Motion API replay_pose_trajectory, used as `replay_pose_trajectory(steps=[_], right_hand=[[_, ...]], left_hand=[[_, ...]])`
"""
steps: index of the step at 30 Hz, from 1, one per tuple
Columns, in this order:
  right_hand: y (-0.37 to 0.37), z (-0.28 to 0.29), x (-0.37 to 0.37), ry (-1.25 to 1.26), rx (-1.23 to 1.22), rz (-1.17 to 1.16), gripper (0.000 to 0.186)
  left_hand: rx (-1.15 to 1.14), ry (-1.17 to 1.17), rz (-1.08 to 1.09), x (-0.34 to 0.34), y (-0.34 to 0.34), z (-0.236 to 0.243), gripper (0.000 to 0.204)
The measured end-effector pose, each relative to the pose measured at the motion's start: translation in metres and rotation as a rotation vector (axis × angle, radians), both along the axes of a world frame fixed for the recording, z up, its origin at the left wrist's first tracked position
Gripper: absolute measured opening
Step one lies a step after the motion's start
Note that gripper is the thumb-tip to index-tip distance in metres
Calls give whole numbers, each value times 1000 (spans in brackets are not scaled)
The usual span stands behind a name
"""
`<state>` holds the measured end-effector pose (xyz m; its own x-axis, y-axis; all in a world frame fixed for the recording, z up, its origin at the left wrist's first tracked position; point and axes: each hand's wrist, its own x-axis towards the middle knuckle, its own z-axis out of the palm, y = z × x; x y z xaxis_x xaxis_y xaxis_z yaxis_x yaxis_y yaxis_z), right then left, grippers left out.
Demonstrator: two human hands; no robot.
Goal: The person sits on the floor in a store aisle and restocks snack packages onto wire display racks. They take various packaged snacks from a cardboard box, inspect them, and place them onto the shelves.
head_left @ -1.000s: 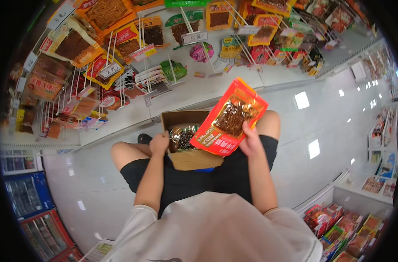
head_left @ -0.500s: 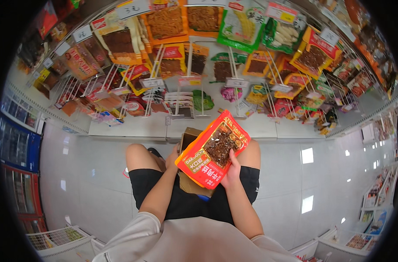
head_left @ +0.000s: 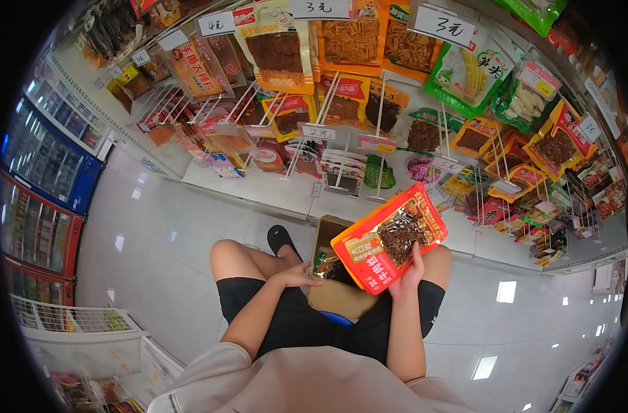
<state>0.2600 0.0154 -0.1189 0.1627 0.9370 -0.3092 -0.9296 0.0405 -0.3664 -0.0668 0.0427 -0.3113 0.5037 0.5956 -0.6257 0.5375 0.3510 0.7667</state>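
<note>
My right hand (head_left: 407, 275) grips red snack packets (head_left: 395, 237) by their lower right edge, thumb on the front. Dark shredded food shows through the clear window, and an orange edge peeks out underneath. Between my legs stands an open cardboard box (head_left: 341, 297), partly covered by the packets. Inside it lie shiny dark packets (head_left: 333, 267) with a bit of green. At the box's left rim is my left hand (head_left: 296, 275), its fingers closed on the cardboard edge.
Ahead, hooks on a shelf unit hold many hanging food packets (head_left: 276, 55) with price tags (head_left: 444, 26). A white bottom shelf (head_left: 279, 195) runs behind the box. Drink coolers (head_left: 42, 234) stand at the left, and a white wire rack (head_left: 87, 320) is at lower left.
The view has swung, so the shelf and coolers sit differently. My left hand has slid back along the box's rim. The dark packets inside the box now show beside the red ones.
</note>
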Motion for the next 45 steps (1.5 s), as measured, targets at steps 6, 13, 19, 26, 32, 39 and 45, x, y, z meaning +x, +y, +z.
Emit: replay_pose_trajectory(steps=[6,13,19,26,32,39,45], right_hand=[[-13,-5,12,-69,-47,-25,47],[-41,-12,34,-130,-96,-132,47],[-67,-27,47,-149,-122,-180,47],[-65,-31,48,-118,-97,-177,46],[-37,-22,32,-48,-77,-65,45],[-14,-2,3,27,50,32,45],[-9,7,-12,22,82,-69,46]], left_hand=[[41,-152,300,36,24,34,98],[572,789,-165,63,46,84,76],[417,885,-450,76,58,101,57],[463,688,-484,37,37,62,68],[403,642,-400,27,26,52,66],[459,531,-486,38,25,45,69],[398,125,273,50,19,121,26]])
